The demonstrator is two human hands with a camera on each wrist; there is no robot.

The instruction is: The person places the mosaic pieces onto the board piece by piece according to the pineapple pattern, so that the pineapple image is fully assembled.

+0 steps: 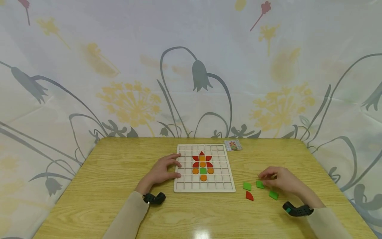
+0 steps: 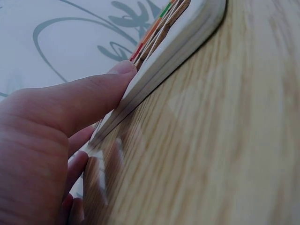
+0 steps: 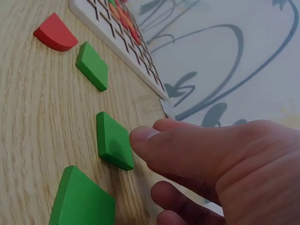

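Note:
A white grid board [image 1: 185,186] lies on the table, with a figure of red, orange and green tiles on it. My left hand [image 1: 162,170] rests at the board's left edge, the thumb [image 2: 101,93] touching its rim and the other fingers spread along that side. My right hand [image 1: 282,179] is over the loose tiles to the right. Its thumb tip [image 3: 143,136] is at the edge of a green square tile [image 3: 115,140] lying flat; whether they touch I cannot tell. Two more green square tiles [image 1: 247,186] and a red quarter-circle tile [image 1: 249,196] lie nearby.
A small picture card [image 1: 233,145] with a similar figure lies by the board's upper right corner. Behind the wooden table [image 1: 119,172] hangs a flower-patterned curtain [image 1: 134,66]. Each wrist wears a black camera band [image 1: 296,209].

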